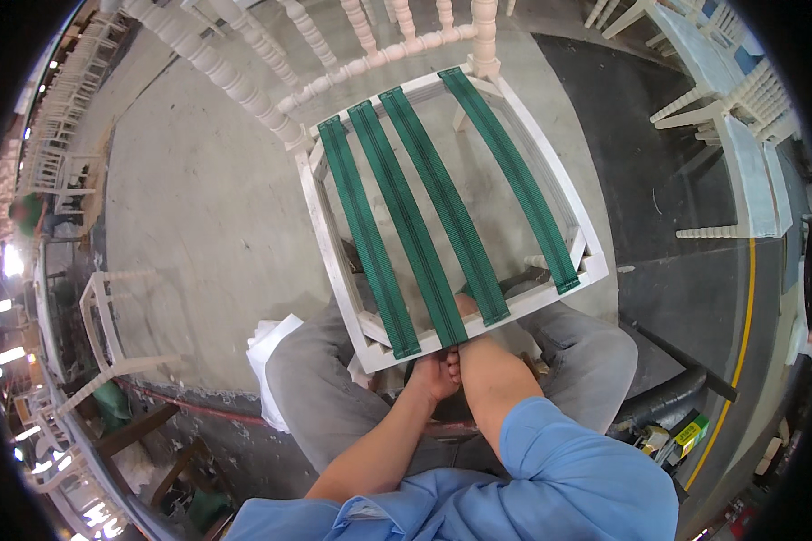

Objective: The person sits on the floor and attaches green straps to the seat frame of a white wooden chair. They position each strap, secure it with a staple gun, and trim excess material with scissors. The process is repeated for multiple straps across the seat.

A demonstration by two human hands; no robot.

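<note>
A white chair (534, 305) with turned spindles stands in front of me, its back on the far side. Several green webbing straps run across its open seat frame from the back rail to the front rail. The second strap from the left (408, 225) laps over the front rail just above my hands. My left hand (438, 374) is closed at that strap's end, below the rail. My right hand (466, 305) reaches under the front rail and shows partly through the seat opening. Its fingers are mostly hidden by the strap and frame.
My knees in grey trousers flank the seat's front edge. White sheeting (273, 365) lies beside my left leg. More white chairs (731, 153) stand at right, and a small frame (104, 316) at left. A black tube (668, 392) and a yellow-green box (692, 435) are at lower right.
</note>
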